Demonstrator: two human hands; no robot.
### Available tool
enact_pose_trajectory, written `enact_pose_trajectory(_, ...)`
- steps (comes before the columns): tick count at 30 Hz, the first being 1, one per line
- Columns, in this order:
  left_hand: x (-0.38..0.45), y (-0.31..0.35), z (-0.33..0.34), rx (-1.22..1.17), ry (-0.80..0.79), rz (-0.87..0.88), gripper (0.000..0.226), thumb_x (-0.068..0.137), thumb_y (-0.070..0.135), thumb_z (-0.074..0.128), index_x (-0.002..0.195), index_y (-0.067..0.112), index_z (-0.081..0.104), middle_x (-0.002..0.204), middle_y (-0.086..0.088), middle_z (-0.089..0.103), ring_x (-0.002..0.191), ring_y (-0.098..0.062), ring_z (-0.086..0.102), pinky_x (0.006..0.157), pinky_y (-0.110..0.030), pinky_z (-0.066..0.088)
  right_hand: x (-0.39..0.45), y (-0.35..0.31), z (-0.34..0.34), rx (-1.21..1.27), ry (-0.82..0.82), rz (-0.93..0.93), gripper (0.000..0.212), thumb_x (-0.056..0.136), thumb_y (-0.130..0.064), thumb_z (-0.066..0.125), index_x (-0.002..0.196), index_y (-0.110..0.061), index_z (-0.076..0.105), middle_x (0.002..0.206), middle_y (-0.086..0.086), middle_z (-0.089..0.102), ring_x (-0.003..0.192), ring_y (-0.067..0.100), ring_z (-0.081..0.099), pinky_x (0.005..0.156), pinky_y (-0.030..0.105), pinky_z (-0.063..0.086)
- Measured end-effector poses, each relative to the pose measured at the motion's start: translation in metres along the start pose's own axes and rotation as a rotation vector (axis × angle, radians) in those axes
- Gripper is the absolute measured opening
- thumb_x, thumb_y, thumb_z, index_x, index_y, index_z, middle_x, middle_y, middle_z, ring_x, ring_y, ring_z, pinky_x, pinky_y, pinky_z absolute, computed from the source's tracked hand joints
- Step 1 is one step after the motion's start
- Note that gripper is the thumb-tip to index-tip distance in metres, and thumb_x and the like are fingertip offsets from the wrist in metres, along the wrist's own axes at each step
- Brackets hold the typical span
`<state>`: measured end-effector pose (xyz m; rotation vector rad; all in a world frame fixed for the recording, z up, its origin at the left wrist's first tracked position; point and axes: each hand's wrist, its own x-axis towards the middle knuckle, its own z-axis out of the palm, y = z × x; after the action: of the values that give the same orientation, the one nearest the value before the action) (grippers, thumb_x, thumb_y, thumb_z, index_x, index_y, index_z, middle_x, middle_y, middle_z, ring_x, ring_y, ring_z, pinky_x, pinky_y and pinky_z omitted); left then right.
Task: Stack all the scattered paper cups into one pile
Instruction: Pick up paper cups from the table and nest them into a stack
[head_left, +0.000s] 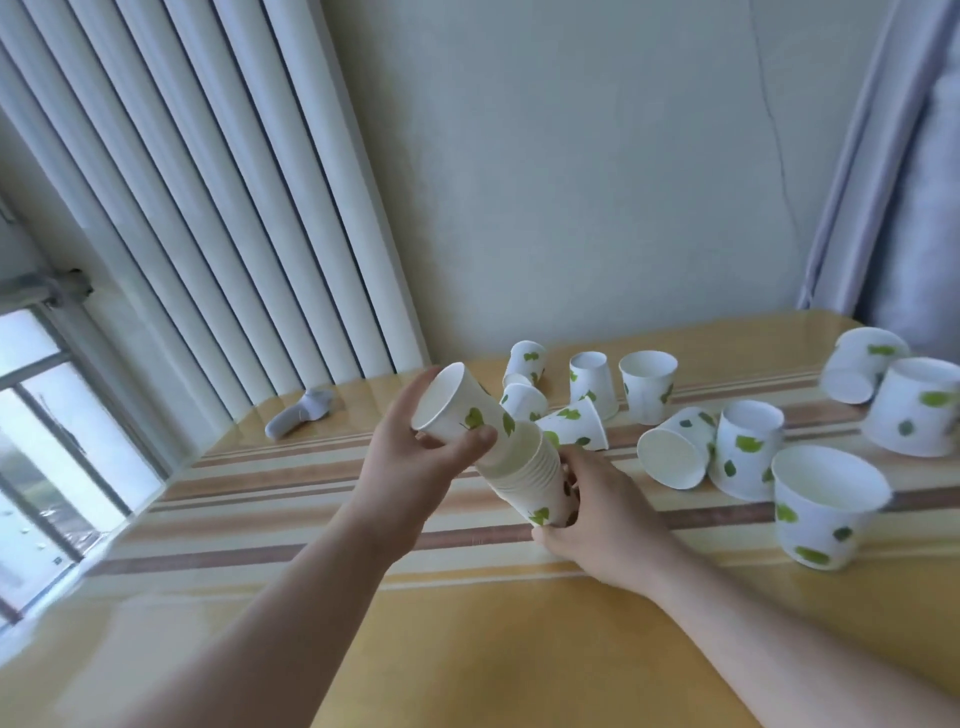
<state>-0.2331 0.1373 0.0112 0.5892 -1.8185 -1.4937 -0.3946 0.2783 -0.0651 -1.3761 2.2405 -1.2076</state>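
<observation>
A tilted stack of nested white paper cups with green leaf prints (524, 467) hangs above the striped table (311, 493). My right hand (597, 514) grips its lower end. My left hand (415, 457) holds the top cup (457, 410), whose open mouth faces up and left, seated in the stack's upper end. Several loose cups lie scattered behind and to the right: one upright (648, 384), one on its side (675, 452), one upright at the near right (826, 512), and others upside down (592, 382).
A white handheld device (301, 413) lies at the back left of the table near the vertical blinds (208, 208). A window (47, 441) is on the left, a curtain (893, 182) at the right. The wall runs close behind the cups.
</observation>
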Motion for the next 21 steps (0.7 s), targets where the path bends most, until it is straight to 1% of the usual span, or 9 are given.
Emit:
enact_pose_trajectory(4, 0.006, -0.009, 0.013, 0.120, -0.067, -0.053, 0.095, 0.078, 0.013, 0.098, 0.160, 0.028, 0.053, 0.129, -0.001, 0.083, 0.121, -0.020, 0.079, 0.106, -0.045, 0.062, 0.000, 0.010, 0.002, 0.064, 0.010, 0.010, 0.050, 0.076, -0.035, 0.085, 0.118, -0.041, 0.058, 0.106, -0.019, 0.064, 0.094, 0.001, 0.064, 0.073, 0.019, 0.048)
enact_pose_trajectory(9, 0.018, -0.018, 0.017, 0.108, -0.100, -0.077, 0.112, 0.068, 0.034, 0.103, 0.164, 0.027, 0.046, 0.136, -0.003, 0.079, 0.130, -0.023, 0.075, 0.119, -0.057, 0.054, 0.007, 0.011, -0.003, 0.071, 0.026, 0.034, 0.043, 0.077, -0.031, 0.086, 0.108, -0.041, 0.057, 0.102, -0.016, 0.066, 0.092, 0.003, 0.066, 0.071, 0.021, 0.050)
enact_pose_trajectory(11, 0.021, -0.022, 0.018, 0.120, -0.110, -0.078, 0.122, 0.059, 0.048, 0.107, 0.164, 0.036, 0.044, 0.138, -0.002, 0.078, 0.132, -0.020, 0.073, 0.119, -0.055, 0.054, 0.009, 0.012, -0.003, 0.067, 0.026, 0.037, 0.042, 0.078, -0.032, 0.086, 0.106, -0.041, 0.056, 0.102, -0.016, 0.066, 0.091, 0.003, 0.066, 0.071, 0.021, 0.050)
enact_pose_trajectory(13, 0.020, -0.027, 0.017, 0.162, -0.141, -0.054, 0.124, 0.049, 0.065, 0.106, 0.156, 0.054, 0.045, 0.145, 0.003, 0.073, 0.134, -0.016, 0.071, 0.115, -0.049, 0.057, 0.010, 0.013, -0.001, 0.062, 0.026, 0.033, 0.042, 0.078, -0.034, 0.086, 0.107, -0.041, 0.056, 0.102, -0.017, 0.066, 0.091, 0.003, 0.066, 0.071, 0.022, 0.051)
enact_pose_trajectory(15, 0.018, -0.033, 0.016, 0.130, -0.171, -0.018, 0.119, 0.048, 0.078, 0.097, 0.150, 0.064, 0.040, 0.148, 0.005, 0.069, 0.135, -0.014, 0.070, 0.110, -0.039, 0.060, 0.012, 0.015, 0.000, 0.057, 0.035, 0.037, 0.041, 0.077, -0.036, 0.085, 0.105, -0.040, 0.056, 0.101, -0.016, 0.067, 0.091, 0.004, 0.067, 0.072, 0.023, 0.053)
enact_pose_trajectory(16, 0.018, -0.037, 0.014, 0.083, -0.149, -0.012, 0.113, 0.053, 0.085, 0.091, 0.151, 0.062, 0.040, 0.147, 0.004, 0.071, 0.133, -0.016, 0.072, 0.107, -0.036, 0.060, 0.012, 0.016, 0.000, 0.058, 0.037, 0.040, 0.040, 0.077, -0.037, 0.086, 0.103, -0.039, 0.056, 0.101, -0.015, 0.067, 0.090, 0.004, 0.067, 0.072, 0.023, 0.053)
enact_pose_trajectory(18, 0.023, -0.048, 0.010, -0.019, -0.011, -0.057, 0.084, 0.074, 0.090, 0.073, 0.147, 0.052, 0.055, 0.136, 0.000, 0.076, 0.126, -0.025, 0.074, 0.102, -0.036, 0.058, 0.012, 0.017, 0.000, 0.064, 0.041, 0.050, 0.040, 0.075, -0.037, 0.086, 0.100, -0.039, 0.055, 0.099, -0.015, 0.067, 0.089, 0.005, 0.067, 0.072, 0.024, 0.054)
enact_pose_trajectory(20, 0.038, -0.061, 0.010, -0.012, 0.128, -0.140, 0.041, 0.099, 0.069, 0.060, 0.132, 0.046, 0.071, 0.129, 0.000, 0.077, 0.127, -0.034, 0.071, 0.100, -0.041, 0.056, 0.012, 0.017, 0.000, 0.069, 0.047, 0.059, 0.039, 0.074, -0.037, 0.086, 0.098, -0.039, 0.055, 0.097, -0.015, 0.067, 0.088, 0.005, 0.067, 0.071, 0.023, 0.052)
enact_pose_trajectory(21, 0.046, -0.067, 0.013, 0.094, 0.156, -0.195, 0.028, 0.105, 0.054, 0.060, 0.129, 0.046, 0.072, 0.130, 0.002, 0.074, 0.128, -0.033, 0.069, 0.101, -0.042, 0.056, 0.013, 0.016, 0.000, 0.069, 0.046, 0.059, 0.038, 0.074, -0.037, 0.086, 0.097, -0.039, 0.055, 0.096, -0.015, 0.068, 0.088, 0.005, 0.067, 0.071, 0.022, 0.052)
